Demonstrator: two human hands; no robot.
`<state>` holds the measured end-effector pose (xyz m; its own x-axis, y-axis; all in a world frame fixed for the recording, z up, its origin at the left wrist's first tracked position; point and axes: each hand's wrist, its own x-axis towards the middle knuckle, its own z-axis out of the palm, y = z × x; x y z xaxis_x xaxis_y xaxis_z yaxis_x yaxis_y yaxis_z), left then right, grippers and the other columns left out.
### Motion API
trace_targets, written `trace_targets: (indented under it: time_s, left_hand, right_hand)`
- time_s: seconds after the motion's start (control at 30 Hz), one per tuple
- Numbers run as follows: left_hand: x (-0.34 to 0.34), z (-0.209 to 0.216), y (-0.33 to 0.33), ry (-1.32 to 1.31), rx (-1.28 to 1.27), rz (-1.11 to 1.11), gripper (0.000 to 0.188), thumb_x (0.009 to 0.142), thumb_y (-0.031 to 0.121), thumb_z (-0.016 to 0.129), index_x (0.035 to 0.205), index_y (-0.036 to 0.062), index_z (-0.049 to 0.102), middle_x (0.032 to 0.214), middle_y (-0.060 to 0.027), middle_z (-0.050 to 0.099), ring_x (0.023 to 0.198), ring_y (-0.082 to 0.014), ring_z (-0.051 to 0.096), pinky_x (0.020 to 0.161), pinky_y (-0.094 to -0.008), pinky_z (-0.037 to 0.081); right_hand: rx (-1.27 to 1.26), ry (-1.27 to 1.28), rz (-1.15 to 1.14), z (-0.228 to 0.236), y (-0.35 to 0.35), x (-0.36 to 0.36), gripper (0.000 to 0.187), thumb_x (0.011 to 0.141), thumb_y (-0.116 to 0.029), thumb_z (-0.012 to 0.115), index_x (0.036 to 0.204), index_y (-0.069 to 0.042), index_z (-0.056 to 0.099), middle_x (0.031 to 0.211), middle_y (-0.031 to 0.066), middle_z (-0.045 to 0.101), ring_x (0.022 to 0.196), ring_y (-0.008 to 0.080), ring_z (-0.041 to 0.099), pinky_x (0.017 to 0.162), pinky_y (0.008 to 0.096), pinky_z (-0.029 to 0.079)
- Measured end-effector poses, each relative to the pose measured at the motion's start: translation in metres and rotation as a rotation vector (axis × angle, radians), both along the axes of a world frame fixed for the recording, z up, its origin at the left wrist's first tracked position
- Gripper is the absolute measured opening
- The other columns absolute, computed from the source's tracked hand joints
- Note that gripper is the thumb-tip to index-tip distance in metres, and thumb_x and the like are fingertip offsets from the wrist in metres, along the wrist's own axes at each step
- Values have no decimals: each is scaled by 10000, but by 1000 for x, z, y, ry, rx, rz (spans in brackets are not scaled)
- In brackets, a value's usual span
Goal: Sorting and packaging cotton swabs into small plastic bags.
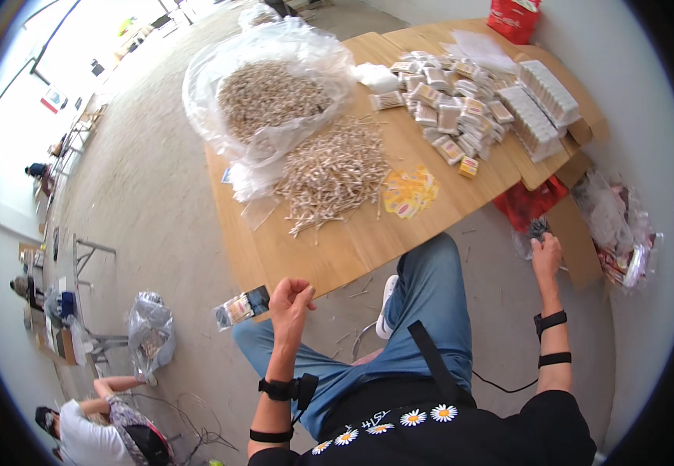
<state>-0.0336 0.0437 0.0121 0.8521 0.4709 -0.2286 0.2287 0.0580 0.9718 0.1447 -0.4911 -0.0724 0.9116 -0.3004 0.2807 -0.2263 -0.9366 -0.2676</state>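
Note:
My left hand (291,301) is closed at the near left edge of the table, with its fingers curled. Whatever it may hold is hidden. Right beside it is a small black and clear packet (239,308) with pale contents; whether the hand touches it is unclear. Out to the right, below the table edge, my right hand (547,256) is closed around a dark grey crumpled thing (539,228). A red bag (529,203) hangs by it. On the table lie a heap of loose cotton swabs (335,167) and several yellow printed cards (410,191).
A big clear bag (197,97) full of swabs stands on the wooden table (306,264). Small swab packs (449,116) are piled at right, beside white stacked packs (531,124). An open cardboard box (575,245) stands below right. A person (104,431) works at lower left.

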Motion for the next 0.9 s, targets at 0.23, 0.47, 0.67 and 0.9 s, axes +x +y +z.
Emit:
trace_targets:
  time_s: [0.23, 0.47, 0.67, 0.9]
  left_hand:
    - [3, -5, 31, 32, 263, 65, 192, 878, 52, 709, 1055, -8, 663, 848, -39, 664, 775, -108, 635, 695, -240, 517]
    - [-11, 5, 61, 67, 334, 129, 293, 870, 56, 721, 1148, -12, 658, 962, -107, 663, 864, -153, 652, 737, -282, 540]
    - [45, -17, 27, -27, 483, -42, 279, 860, 52, 722, 1127, -6, 662, 1045, -140, 674, 962, -226, 659, 803, -319, 542]
    - [85, -29, -24, -192, 800, -306, 395, 798, 46, 750, 1173, 5, 634, 1202, -184, 639, 1169, -368, 579, 1008, -434, 468]
  right_hand:
    - [230, -13, 616, 41, 181, 33, 251, 814, -147, 721, 1011, 5, 694, 967, 205, 651, 922, 388, 636, 832, 465, 505]
    - [155, 16, 915, 39, 314, 57, 413, 817, -205, 738, 1171, -7, 659, 1119, 188, 639, 1067, 358, 603, 946, 450, 484]
    - [-98, -258, 1005, 38, 300, 51, 540, 786, -224, 770, 1248, 0, 603, 1236, 174, 598, 1182, 340, 533, 1045, 446, 434]
    - [-72, -238, 1212, 39, 327, 69, 303, 766, -79, 669, 1056, 5, 653, 1063, 142, 614, 1096, 326, 556, 987, 428, 461]
